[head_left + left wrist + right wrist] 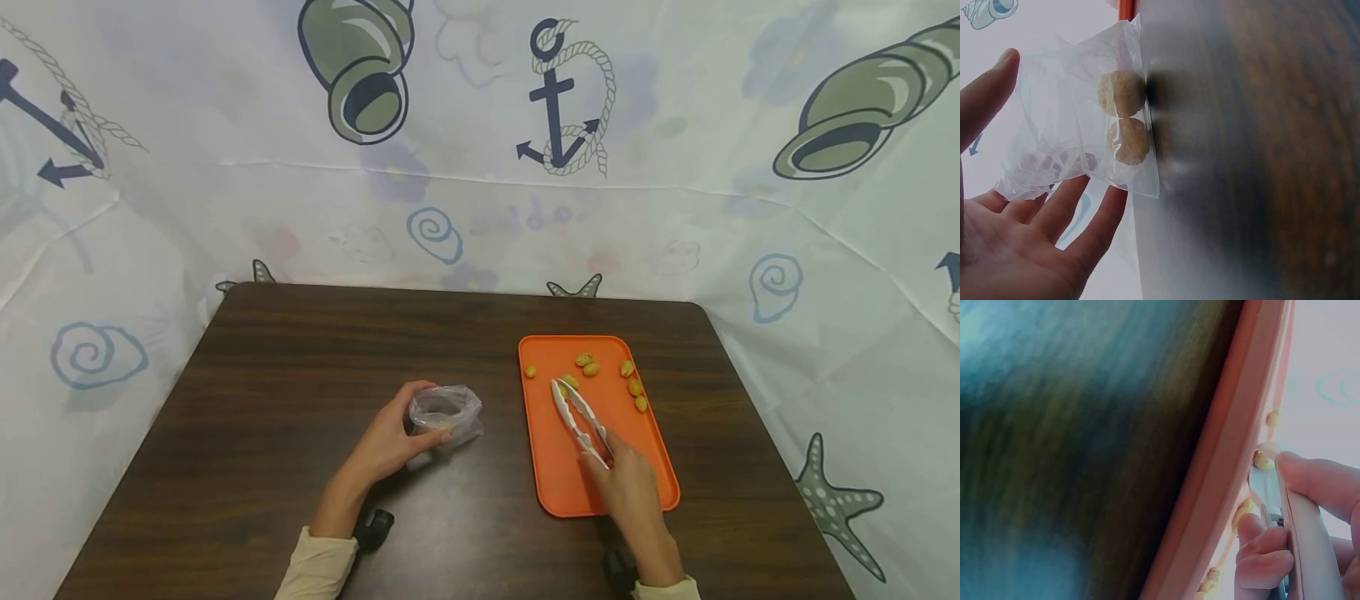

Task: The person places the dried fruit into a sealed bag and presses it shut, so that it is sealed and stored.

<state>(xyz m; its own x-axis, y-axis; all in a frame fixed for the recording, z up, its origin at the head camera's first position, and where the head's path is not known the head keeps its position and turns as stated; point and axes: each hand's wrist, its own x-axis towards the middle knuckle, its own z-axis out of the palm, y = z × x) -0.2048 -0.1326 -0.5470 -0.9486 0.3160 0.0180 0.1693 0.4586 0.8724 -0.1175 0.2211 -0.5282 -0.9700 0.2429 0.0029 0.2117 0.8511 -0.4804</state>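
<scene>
My left hand [395, 435] holds a clear plastic bag [461, 414] by its sides, thumb and fingers spread around its mouth, low over the table. Inside the bag, the left wrist view shows two bumpy, light brown balls [1122, 94], one beside the other. My right hand [628, 479] grips white-edged tongs [567, 419] above an orange tray [558, 492]. The tong tips lie right at a small yellowish ball [572, 381]. In the right wrist view, thumb and curled fingers [1266, 569] press the tong handle from both sides.
Several more yellowish balls [591, 369] lie across the tray's far half, some along its right rim. The tray rests on the right side of a dark wooden table [300, 358]. A white printed cloth [480, 125] hangs behind and beside the table.
</scene>
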